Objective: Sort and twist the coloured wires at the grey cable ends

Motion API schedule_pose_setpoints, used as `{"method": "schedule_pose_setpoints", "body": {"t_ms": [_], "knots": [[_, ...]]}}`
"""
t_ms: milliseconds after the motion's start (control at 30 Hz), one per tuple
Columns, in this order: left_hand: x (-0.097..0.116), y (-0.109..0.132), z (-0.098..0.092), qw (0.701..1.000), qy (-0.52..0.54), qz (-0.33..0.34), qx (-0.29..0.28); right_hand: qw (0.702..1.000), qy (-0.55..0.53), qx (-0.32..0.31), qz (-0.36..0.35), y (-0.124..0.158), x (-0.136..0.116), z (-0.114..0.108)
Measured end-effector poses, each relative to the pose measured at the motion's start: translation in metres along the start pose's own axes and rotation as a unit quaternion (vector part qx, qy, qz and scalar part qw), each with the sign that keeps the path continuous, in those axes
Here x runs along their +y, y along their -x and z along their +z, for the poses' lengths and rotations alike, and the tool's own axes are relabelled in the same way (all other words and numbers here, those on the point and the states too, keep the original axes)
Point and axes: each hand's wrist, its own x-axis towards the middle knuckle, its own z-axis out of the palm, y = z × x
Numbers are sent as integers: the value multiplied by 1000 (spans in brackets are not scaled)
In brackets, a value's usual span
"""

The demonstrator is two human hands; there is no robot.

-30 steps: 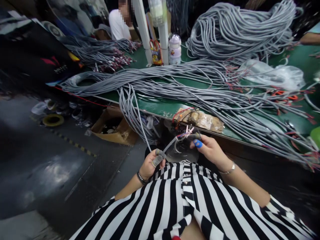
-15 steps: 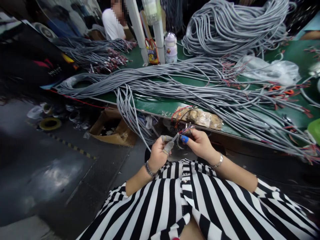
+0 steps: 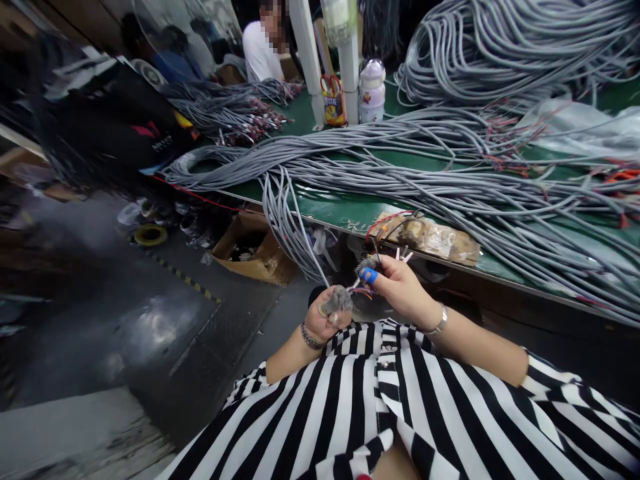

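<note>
My left hand (image 3: 329, 313), with worn grey coverings on its fingers, is closed on the end of a grey cable that runs down from the bench edge. Thin coloured wires (image 3: 361, 291) stick out between my two hands. My right hand (image 3: 400, 283), a blue wrap on its thumb, is pinched at the other side of these wires. White-tipped pieces show just above its fingers. What the right fingertips hold is too small to make out. Many long grey cables (image 3: 350, 170) lie across the green bench just beyond my hands.
A taped wooden block (image 3: 430, 237) sits on the bench's front edge. Behind are a large cable coil (image 3: 510, 53), a lilac bottle (image 3: 373, 92) and white posts. A cardboard box (image 3: 255, 250) stands on the floor below. A person in white (image 3: 261, 53) is at the back left.
The view has shifted, so the bench sits further right. My left hand has dropped and turned, moving apart from my right hand, and the coloured wires now show between them.
</note>
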Motion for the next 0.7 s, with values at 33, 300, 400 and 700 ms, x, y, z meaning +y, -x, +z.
{"method": "schedule_pose_setpoints", "body": {"t_ms": [33, 300, 400, 700], "knots": [[-1, 1, -4, 999, -31, -11, -12, 1000, -9, -26, 15, -2, -1, 3], [12, 4, -25, 975, -221, 6, -36, 996, -46, -43, 70, -13, 10, 11], [12, 5, -27, 970, -239, 30, -16, 993, -78, -7, 90, -9, 17, 10], [0, 3, -37, 965, -240, 85, 55, 989, -55, -20, 139, 13, 44, -4]]}}
